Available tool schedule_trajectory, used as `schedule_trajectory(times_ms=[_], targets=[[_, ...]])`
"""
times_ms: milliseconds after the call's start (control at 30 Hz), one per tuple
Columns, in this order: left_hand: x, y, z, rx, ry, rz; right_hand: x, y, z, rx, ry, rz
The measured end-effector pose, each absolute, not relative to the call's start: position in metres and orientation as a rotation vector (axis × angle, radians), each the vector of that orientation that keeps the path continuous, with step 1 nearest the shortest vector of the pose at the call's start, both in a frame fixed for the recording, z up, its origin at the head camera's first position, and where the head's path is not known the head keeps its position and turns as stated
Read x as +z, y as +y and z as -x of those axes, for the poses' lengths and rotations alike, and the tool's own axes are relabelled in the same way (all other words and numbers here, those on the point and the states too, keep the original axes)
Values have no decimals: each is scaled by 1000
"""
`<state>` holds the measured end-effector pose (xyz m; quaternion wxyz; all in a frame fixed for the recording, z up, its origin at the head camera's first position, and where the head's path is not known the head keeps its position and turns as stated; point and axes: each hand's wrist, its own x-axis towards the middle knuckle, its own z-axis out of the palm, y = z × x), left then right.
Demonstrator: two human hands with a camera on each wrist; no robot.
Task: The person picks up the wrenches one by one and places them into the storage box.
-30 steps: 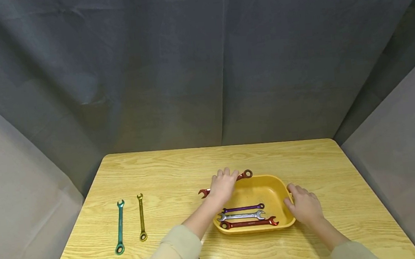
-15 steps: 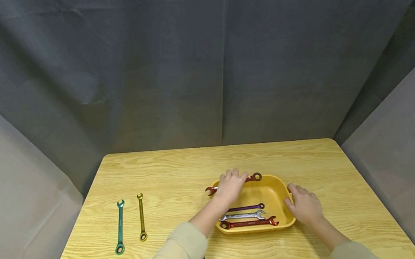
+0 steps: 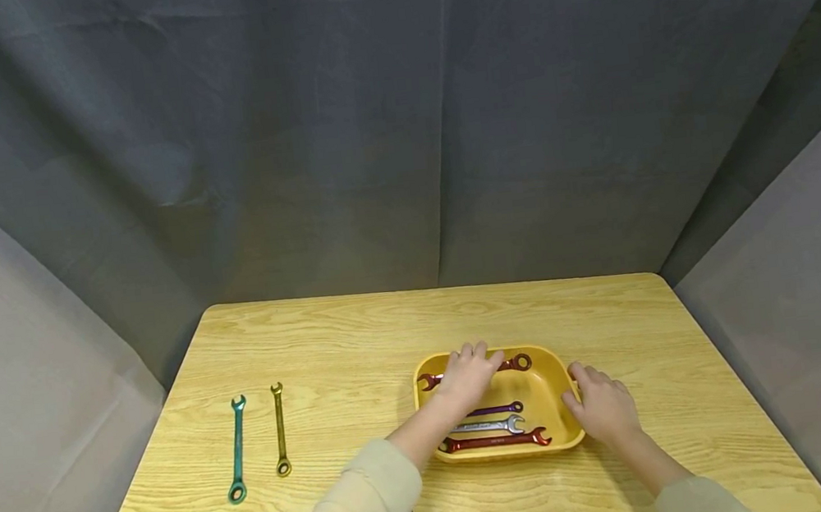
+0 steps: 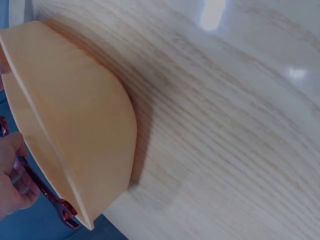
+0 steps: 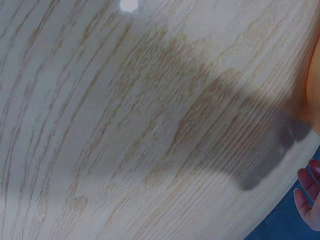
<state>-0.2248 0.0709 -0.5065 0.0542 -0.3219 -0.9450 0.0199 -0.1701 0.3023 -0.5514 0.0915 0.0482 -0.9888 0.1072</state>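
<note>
A yellow plastic basin (image 3: pixel 556 419) stands on the table. My left hand (image 3: pixel 467 378) holds a red ratchet wrench (image 3: pixel 519 362) by its middle, over the basin's far side. In the left wrist view the same wrench (image 4: pixel 42 187) passes under the curled fingers beside the basin's rim (image 4: pixel 75 195). Nearer me in the basin lie a purple wrench (image 3: pixel 495 409), a silver open-ended wrench (image 3: pixel 489 425) and another red wrench (image 3: pixel 495 441), their left ends partly behind my left wrist. My right hand (image 3: pixel 603 402) grips the basin's right end, thumb at the rim. Its fingers (image 5: pixel 302 200) just show in the right wrist view.
To the left on the wooden table (image 3: pixel 344 336) lie a teal ratchet wrench (image 3: pixel 239 450) and a gold ratchet wrench (image 3: pixel 280 429), roughly parallel. Dark grey cloth (image 3: pixel 343 172) hangs behind the table, with lighter cloth panels at both sides.
My left hand has moved right and toward me with the red ratchet wrench, from across the basin's far left rim to within its outline. My right hand and the basin have stayed put.
</note>
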Motion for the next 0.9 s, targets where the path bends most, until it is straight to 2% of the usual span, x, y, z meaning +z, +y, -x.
schedule_trajectory(times_ms=[900], targets=[[-544,82,222,71,-2916,1041,-552,300,170,337,-2955,-150]])
